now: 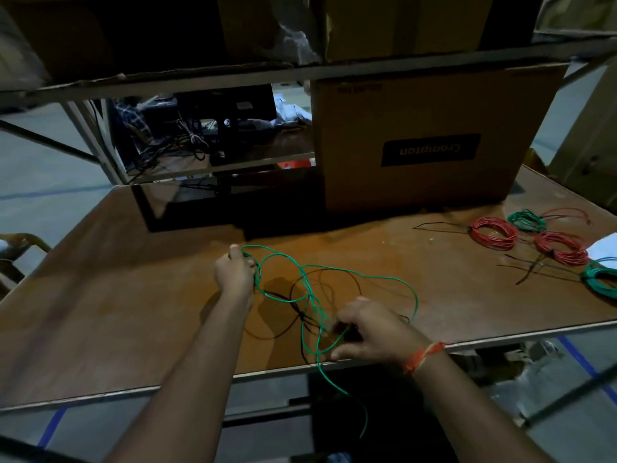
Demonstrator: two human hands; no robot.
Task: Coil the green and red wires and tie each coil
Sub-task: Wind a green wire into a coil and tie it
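A loose green wire [384, 279] loops over the brown table [117, 295]; its tail hangs off the front edge. My left hand [235, 272] grips one end of the loops, raised a little above the table. My right hand [370, 329] pinches the same green wire near the front edge. At the far right lie finished coils: two red coils [494, 233] [562, 248], a small green coil [527, 221] and a larger green coil [599, 279] at the table's right edge. Thin black ties [534, 265] lie beside them.
A large cardboard box [434, 138] stands at the back right of the table. A dark box [187, 202] sits at the back centre. A shelf rail [300, 71] runs overhead. White paper [606, 248] lies at the right edge.
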